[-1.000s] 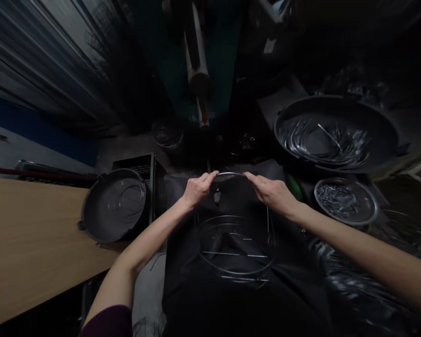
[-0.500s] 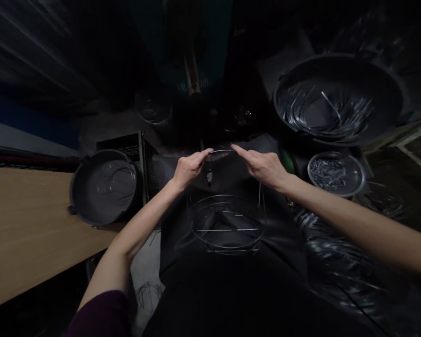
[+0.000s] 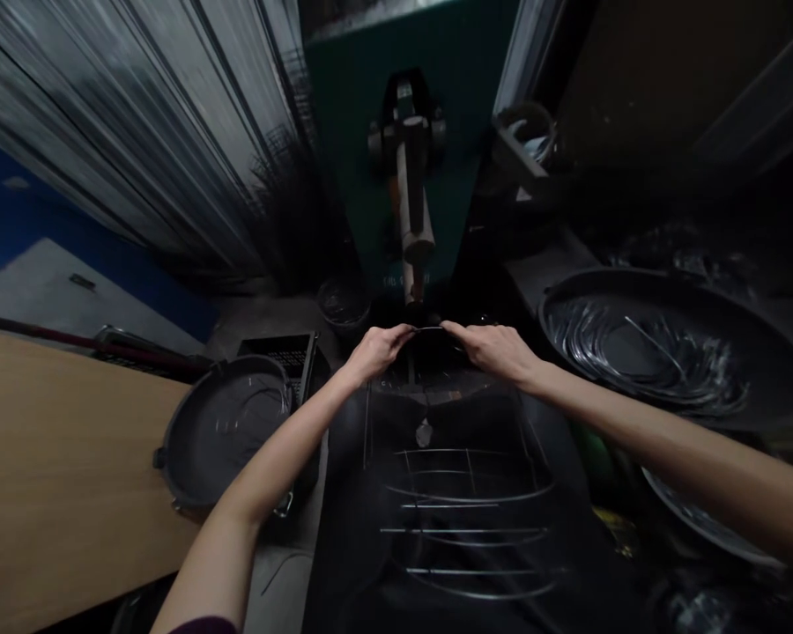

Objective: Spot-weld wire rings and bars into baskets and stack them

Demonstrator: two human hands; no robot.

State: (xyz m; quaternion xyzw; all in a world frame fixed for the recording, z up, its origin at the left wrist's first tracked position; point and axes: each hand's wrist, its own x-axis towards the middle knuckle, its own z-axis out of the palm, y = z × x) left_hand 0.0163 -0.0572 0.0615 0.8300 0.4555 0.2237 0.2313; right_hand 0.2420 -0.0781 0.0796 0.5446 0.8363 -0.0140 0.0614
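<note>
My left hand (image 3: 378, 352) and my right hand (image 3: 499, 354) are stretched forward, each pinching a thin metal wire with fingertips and thumb. A short piece of this wire frame (image 3: 428, 328) shows between the two pinches. Below the hands hang further rings and straight rods that seem to belong to the same frame, over a dark apron (image 3: 357, 537). The wire lies just under the pale rod-like arm (image 3: 412, 207) of a green machine (image 3: 330, 114); whether they touch I cannot tell. A small pale piece (image 3: 424, 432) sits below the hands.
On the right a wide black basin (image 3: 568, 291) holds coiled wires (image 3: 588, 339). Partly behind my right forearm is a bowl (image 3: 720, 528) of metal pieces. A black tub (image 3: 198, 458) with a few wires stands left, by a wooden board (image 3: 72, 458). Behind it is a black crate (image 3: 310, 352).
My view has tilted up, bringing more of the green machine into sight. Both hands, still pinching the wire, have moved forward to the machine's arm, and the frame has gone with them.
</note>
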